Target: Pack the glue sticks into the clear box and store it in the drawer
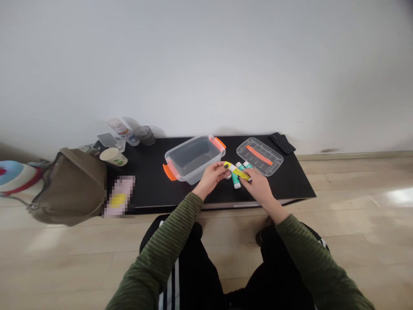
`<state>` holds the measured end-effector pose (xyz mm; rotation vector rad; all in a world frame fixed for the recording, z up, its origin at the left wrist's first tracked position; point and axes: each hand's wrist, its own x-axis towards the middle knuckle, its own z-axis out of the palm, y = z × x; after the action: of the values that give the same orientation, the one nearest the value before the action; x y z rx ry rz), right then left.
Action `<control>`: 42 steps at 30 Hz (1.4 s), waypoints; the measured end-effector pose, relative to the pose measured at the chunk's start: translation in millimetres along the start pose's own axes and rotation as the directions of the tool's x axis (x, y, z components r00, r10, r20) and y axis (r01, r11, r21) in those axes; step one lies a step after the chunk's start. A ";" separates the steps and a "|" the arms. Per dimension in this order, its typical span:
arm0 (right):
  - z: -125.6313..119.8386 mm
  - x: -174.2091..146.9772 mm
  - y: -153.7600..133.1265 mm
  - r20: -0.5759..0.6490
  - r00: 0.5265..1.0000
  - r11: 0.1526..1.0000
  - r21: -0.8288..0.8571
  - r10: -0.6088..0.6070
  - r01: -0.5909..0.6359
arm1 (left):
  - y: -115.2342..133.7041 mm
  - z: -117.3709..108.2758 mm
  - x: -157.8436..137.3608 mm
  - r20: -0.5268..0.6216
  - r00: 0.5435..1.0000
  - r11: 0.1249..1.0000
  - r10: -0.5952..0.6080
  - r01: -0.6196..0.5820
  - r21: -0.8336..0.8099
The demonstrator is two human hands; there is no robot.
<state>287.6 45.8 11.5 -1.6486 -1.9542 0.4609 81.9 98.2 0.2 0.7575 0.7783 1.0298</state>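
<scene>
Holding the yellow tube [238,171] in both hands, you have it just beside the clear tub [191,173], off that landmark's near right corner and above the black tabletop [151,181]. Left hand [210,177]: thumb and fingers nearly closed, pinching the tube's end nearer the tub. Right hand [258,185]: fingers curled in around the end farther from the tub. The tube tilts, its tub-side end pointing up and away from you.

Green-and-white tubes [236,181] show behind and below the yellow one, also to the right of the tub; whether your right fingers touch any of them, you cannot tell.

Tub itself: upright, top uncovered, orange latches at both ends. Clear lid [274,165] with an orange handle: flat, right of the tub and apart from it. Black keypad-like object [282,143]: farther right of the tub, beyond the lid.

Left of the tub, toward the wall: drinking glass [146,136], white bottle [124,131], paper cup [111,155]. Brown bag [72,185]: well left of the tub, past the cup.
</scene>
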 end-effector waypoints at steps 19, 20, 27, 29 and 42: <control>1.3 -4.0 -3.8 -0.034 0.999 0.994 0.100 0.035 -0.032 | -4.3 0.9 2.9 0.020 1.000 0.996 0.021 -0.023 0.090; 1.8 -4.5 -4.0 -0.017 0.998 0.989 0.141 0.052 -0.049 | -4.9 -0.1 3.9 0.020 1.000 0.995 0.012 -0.014 0.098; 3.6 -2.0 -1.8 0.166 0.977 0.974 0.161 0.134 -0.161 | -16.3 -4.6 12.5 -0.006 1.000 0.977 -0.024 0.025 0.214; 3.3 2.5 1.0 0.175 0.974 0.987 0.038 0.147 -0.156 | -19.8 -6.1 15.5 -0.050 0.999 0.941 0.014 0.004 0.339; -1.6 24.0 33.5 0.060 0.933 0.866 -0.397 0.354 -0.303 | -33.0 -10.7 11.4 0.152 0.968 0.209 0.198 -0.193 0.959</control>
<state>312.6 75.7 -2.2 -2.2768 -1.9484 0.3318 91.0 100.0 -35.2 2.0271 1.3870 0.6347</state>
